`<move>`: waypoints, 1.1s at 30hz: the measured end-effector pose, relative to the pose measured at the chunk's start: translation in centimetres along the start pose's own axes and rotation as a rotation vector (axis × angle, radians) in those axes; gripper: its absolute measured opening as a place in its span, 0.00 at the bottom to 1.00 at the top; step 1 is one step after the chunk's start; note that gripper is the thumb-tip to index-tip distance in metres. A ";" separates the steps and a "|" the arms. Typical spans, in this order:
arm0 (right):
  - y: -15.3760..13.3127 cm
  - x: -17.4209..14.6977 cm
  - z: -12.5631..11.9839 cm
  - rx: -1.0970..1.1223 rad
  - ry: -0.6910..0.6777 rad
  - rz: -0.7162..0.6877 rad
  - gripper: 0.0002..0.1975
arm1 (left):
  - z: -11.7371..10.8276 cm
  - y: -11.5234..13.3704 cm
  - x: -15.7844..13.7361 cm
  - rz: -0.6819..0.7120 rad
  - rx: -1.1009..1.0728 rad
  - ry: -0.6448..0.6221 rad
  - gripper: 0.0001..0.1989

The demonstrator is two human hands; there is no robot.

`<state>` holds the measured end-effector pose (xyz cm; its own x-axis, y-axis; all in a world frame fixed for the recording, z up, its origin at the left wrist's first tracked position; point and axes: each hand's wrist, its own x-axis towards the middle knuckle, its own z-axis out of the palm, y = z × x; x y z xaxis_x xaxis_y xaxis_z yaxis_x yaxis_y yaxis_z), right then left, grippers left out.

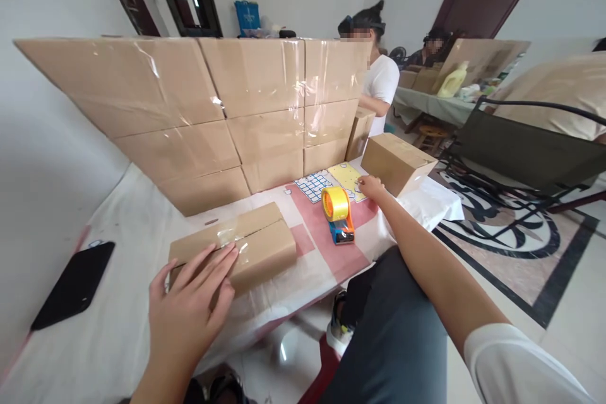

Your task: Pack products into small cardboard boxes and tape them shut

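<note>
A cardboard box (265, 237) lies before me on the table, with clear tape over its top seam near the middle. My left hand (194, 290) rests on the box's near left part, its fingers stretched across the top. Farther right, my right hand (372, 188) is beside another closed cardboard box (400, 158), above the printed cloth. Its fingers are curled together; whatever they may hold is too small to make out. Between the two boxes stands a tape dispenser (341, 227) in orange and blue, carrying a yellowish roll of tape (335, 203).
Behind the work area rises a wall of stacked, taped boxes (265, 107). A black phone (73, 284) lies on the left of the tablecloth (127, 278). A person in a white shirt (381, 82) is beyond the stack. A folding chair (534, 151) stands at right.
</note>
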<state>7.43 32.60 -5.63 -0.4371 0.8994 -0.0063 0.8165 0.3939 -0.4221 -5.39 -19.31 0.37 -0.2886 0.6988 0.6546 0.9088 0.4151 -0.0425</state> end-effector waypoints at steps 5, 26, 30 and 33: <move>1.2 -0.6 0.3 0.026 -0.005 -0.063 0.11 | 0.1 0.3 -0.1 -0.039 -0.019 0.008 0.25; 1.5 -1.2 -0.2 0.615 0.170 -0.101 0.25 | 0.2 0.7 -0.1 -0.065 -0.005 0.021 0.25; 1.1 -1.1 -0.1 0.689 0.180 -0.095 0.10 | 0.2 0.8 -0.2 -0.070 -0.005 0.011 0.24; 1.1 -1.2 0.0 0.763 0.143 -0.083 0.04 | 0.3 0.8 -0.2 -0.066 0.005 0.002 0.24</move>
<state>8.79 31.97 -6.07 -0.3906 0.9087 0.1474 0.2751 0.2680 -0.9233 -4.69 -18.96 -0.01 -0.3470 0.6687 0.6576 0.8865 0.4627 -0.0028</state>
